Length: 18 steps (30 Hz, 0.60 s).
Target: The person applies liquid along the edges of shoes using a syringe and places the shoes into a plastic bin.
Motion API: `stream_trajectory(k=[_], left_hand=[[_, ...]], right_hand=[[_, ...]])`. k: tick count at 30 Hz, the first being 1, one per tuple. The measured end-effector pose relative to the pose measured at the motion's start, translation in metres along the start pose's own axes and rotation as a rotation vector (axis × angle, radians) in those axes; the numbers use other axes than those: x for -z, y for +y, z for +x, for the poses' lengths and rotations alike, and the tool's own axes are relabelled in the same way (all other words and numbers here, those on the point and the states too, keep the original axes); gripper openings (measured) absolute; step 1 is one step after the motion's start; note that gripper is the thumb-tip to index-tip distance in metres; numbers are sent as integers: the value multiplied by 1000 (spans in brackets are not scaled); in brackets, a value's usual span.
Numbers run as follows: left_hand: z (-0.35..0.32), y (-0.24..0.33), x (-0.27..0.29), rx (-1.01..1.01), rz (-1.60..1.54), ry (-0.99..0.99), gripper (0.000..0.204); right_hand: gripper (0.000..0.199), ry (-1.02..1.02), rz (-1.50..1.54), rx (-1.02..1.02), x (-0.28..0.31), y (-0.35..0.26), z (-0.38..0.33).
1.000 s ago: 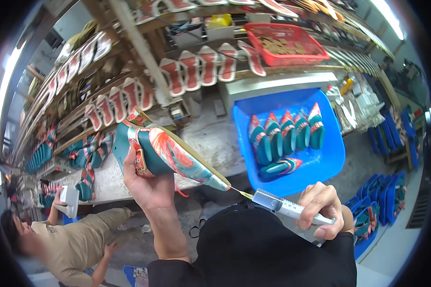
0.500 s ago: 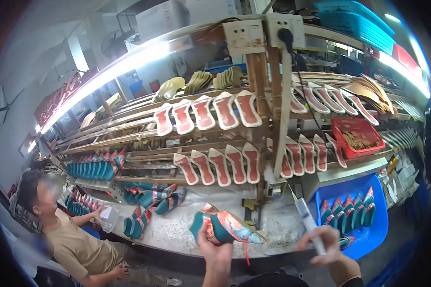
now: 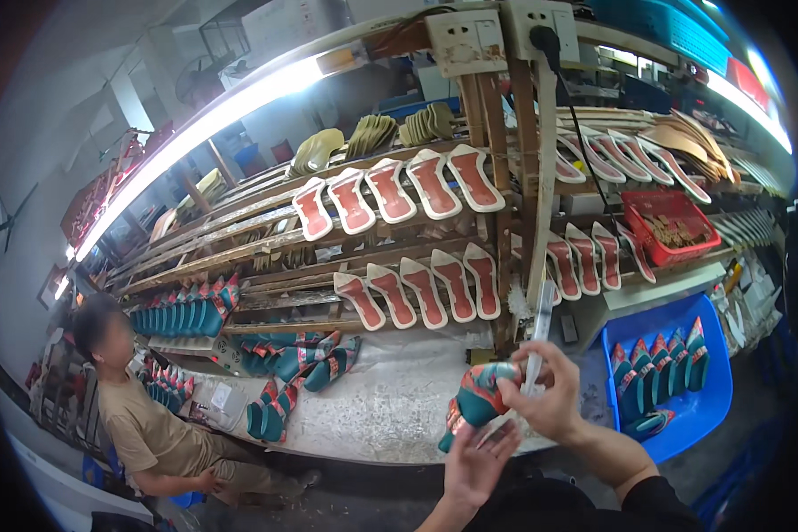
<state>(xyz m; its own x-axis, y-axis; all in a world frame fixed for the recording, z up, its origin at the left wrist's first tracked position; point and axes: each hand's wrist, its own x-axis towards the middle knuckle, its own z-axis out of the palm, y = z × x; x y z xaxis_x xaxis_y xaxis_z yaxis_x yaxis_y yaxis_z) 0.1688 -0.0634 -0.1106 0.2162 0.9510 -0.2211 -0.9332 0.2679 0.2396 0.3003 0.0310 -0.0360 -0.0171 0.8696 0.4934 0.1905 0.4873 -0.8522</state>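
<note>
A teal shoe last (image 3: 481, 398) covered with red floral fabric is tilted in front of me above the bench. My right hand (image 3: 550, 390) is closed round a clear syringe (image 3: 542, 324), which points upward. The fingers of that hand also rest against the patterned end of the last. Just below it, my left hand (image 3: 474, 470) is turned palm up with its fingers apart. The last's lower end lies close to the left fingertips; I cannot tell whether they touch.
Red-and-white insoles (image 3: 390, 191) line the rack. A blue tub (image 3: 727, 355) of covered lasts stands right, below a red basket (image 3: 674, 226) of small tan pieces. More lasts (image 3: 332, 363) lie on the worn bench (image 3: 372, 417). A person (image 3: 142, 426) stands at left.
The last has moved right and turned from lying along my left palm to a steep tilt. My right hand has come in to it with the syringe, now pointing up. My left hand has opened.
</note>
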Motion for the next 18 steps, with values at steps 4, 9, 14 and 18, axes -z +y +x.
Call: stream_trajectory(k=[4, 9, 14, 18], left_hand=[[-38, 0, -37, -167, 821, -9, 61], [27, 25, -58, -1097, 2046, 5, 94], [39, 44, -41, -1066, 1967, -63, 100], [17, 69, -62, -1002, 1877, -145, 109]], right_hand=[[50, -10, -13, -8, 5, 4, 13], [50, -63, -154, 185, 9, -11, 22], [51, -188, -90, 294, 4, -25, 37], [54, -419, 66, 436, 35, -37, 53]])
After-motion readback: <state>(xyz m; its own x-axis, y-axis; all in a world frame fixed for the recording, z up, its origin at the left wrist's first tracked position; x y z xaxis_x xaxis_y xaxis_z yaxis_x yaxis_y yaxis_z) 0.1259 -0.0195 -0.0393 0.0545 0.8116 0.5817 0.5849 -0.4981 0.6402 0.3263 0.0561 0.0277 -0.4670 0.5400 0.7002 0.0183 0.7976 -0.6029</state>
